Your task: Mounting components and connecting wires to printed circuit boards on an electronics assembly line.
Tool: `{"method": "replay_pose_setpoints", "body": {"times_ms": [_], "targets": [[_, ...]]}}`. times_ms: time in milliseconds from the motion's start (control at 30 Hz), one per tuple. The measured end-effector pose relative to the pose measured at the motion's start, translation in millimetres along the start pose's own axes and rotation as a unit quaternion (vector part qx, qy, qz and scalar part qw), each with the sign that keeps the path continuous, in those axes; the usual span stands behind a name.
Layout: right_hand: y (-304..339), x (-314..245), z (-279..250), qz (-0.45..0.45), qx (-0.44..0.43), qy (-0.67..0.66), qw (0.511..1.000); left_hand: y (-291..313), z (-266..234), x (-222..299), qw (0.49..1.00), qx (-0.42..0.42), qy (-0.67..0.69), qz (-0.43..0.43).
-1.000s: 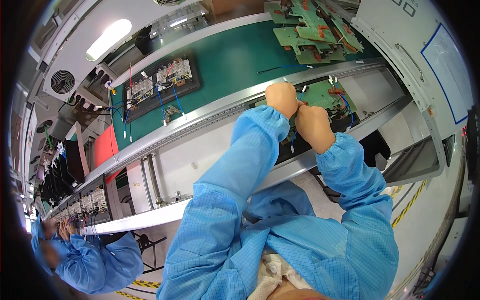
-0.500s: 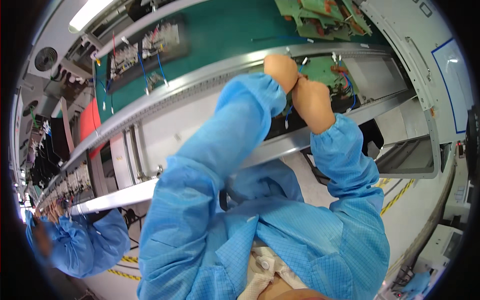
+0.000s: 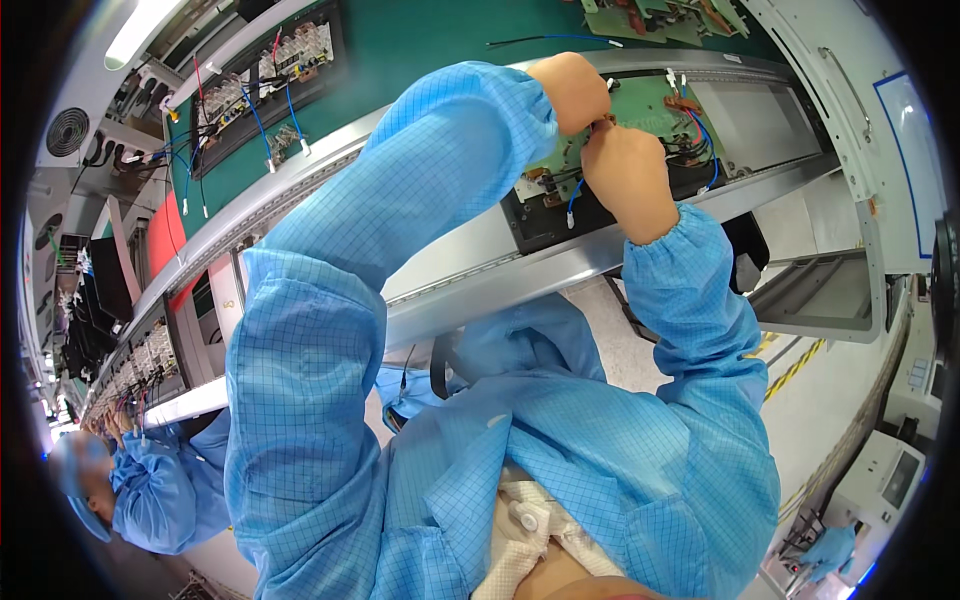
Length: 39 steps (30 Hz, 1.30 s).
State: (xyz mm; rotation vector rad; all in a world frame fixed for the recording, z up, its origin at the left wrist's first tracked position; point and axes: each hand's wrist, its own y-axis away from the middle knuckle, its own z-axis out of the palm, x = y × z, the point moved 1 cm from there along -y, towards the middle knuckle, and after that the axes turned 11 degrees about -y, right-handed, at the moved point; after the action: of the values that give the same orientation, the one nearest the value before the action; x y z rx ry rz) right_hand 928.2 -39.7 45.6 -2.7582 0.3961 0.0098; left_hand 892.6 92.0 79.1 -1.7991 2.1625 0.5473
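Over a green circuit board [image 3: 648, 108] in a black tray [image 3: 545, 232], my two hands meet. My left hand [image 3: 573, 92] is closed and bent down at the wrist, its fingertips mostly hidden. Just nearer and to the right, my right hand [image 3: 628, 178] is also closed, its fingers pinched close to the left ones. A small brownish bit shows between them, too small to name. A blue wire [image 3: 574, 203] with a white connector hangs beside my right hand. Red, blue and black wires [image 3: 697, 140] curve over the board's right side.
A metal conveyor rail [image 3: 470, 293] runs along the near side. On the green mat [image 3: 420, 35] beyond lie another wired board [image 3: 265, 85], a loose blue wire [image 3: 565, 38] and several green boards [image 3: 665, 20]. Another person in blue [image 3: 165, 495] works at far left.
The view has shifted slightly, and my left forearm and elbow have moved left and up in the picture. Both hands stay together over the board, still closed.
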Motion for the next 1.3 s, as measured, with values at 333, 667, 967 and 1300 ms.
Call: {"method": "replay_pose_setpoints", "body": {"times_ms": [333,667,967,1300], "targets": [[-55.6,111.9,-29.6,0.043,-0.049,-0.29,0.955,21.0,43.0,-15.7,0.843,0.196,0.439,-0.242],[-44.5,129.1,-4.8,0.091,0.107,-0.4,0.906,-40.7,30.0,-8.6,0.787,0.234,0.519,-0.239],[-44.0,137.1,9.5,0.073,0.118,-0.397,0.908,-120.5,63.9,-25.9,0.654,0.095,0.684,-0.309],[-42.6,119.5,-21.9,-0.004,0.214,-0.406,0.888,-81.4,31.0,-20.2,0.655,0.106,0.704,-0.253]]}}
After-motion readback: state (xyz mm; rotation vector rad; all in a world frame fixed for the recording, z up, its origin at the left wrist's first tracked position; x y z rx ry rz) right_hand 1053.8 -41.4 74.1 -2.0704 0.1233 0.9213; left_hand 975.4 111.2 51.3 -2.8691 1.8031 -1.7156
